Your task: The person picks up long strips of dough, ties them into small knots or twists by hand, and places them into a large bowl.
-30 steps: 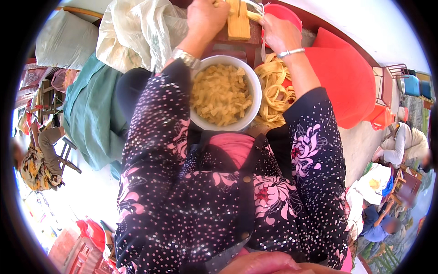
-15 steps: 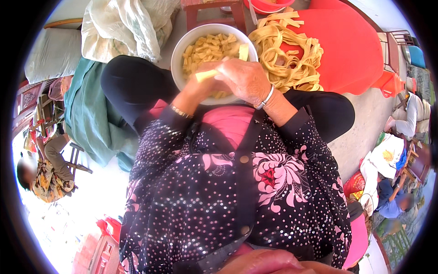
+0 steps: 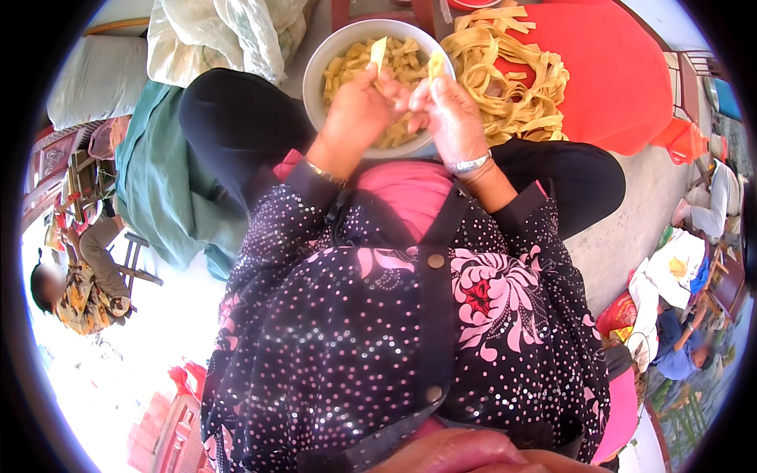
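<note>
Both of my hands are raised over a white bowl (image 3: 315, 59) full of short, folded yellow pieces (image 3: 402, 55). My left hand (image 3: 359, 110) pinches a pale yellow flat strip (image 3: 378, 54) that sticks up from its fingertips. My right hand (image 3: 453, 118), with a silver bangle at the wrist, closes on another yellow strip end (image 3: 436, 65). The fingers of the two hands nearly meet; whether one strip joins both ends behind them I cannot tell. Right of the bowl lies a loose heap of long yellow strips (image 3: 512, 87).
A red cloth-like surface (image 3: 615, 79) lies under and beyond the heap. To the left are a white sack (image 3: 221, 39) and green cloth (image 3: 158, 181). A wooden stool (image 3: 382, 9) stands behind the bowl. People sit at the far left (image 3: 83, 299) and far right (image 3: 678, 347).
My hands have drawn slightly apart, where they overlapped before. The right hand has turned, and a strip end now points up from each hand.
</note>
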Tool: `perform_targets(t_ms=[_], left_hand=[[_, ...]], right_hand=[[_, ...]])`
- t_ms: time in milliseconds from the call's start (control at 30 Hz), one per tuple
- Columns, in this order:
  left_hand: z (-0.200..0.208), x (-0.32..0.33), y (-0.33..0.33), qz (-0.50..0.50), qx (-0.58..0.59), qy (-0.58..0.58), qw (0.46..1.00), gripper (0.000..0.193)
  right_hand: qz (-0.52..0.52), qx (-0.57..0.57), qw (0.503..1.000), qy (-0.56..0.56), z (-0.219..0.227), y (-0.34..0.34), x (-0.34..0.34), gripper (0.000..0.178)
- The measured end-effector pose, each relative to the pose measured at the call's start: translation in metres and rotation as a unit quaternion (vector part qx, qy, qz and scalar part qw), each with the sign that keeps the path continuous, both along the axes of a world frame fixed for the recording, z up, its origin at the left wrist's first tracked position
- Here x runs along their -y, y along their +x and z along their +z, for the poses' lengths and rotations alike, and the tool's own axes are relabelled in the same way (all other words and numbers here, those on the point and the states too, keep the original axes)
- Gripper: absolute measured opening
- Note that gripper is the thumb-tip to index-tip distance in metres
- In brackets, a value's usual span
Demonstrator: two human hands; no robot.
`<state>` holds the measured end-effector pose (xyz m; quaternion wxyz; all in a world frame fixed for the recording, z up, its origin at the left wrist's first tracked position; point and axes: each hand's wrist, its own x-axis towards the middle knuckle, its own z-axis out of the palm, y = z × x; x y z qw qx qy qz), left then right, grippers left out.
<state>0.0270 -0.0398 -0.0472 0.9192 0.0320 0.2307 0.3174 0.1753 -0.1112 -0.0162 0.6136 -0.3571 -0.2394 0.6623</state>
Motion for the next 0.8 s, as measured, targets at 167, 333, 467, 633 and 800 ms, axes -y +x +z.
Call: perform_targets(t_ms=[167,333,467,633,800], left_hand=[[0.025,0.004,0.008,-0.01,-0.125,0.106,0.987,0.03],[0.015,0.005,0.004,-0.046,-0.087,0.166,0.981,0.025],[0.028,0.011,0.009,-0.054,-0.127,0.163,0.977,0.021],[0.04,0.01,0.001,-0.149,-0.017,0.167,0.974,0.018],[0.041,0.011,0.002,-0.117,-0.319,0.363,0.868,0.009]], right_hand=[[-0.073,0.3,0.95,0.041,0.006,-0.001,-0.009,0.02],[-0.179,0.587,0.727,0.31,0.01,0.007,-0.026,0.013],[-0.145,0.581,0.745,0.293,0.003,0.005,-0.025,0.015],[-0.087,0.551,0.81,0.181,0.0,0.006,-0.02,0.017],[-0.068,0.578,0.805,0.115,0.0,0.009,-0.019,0.026]])
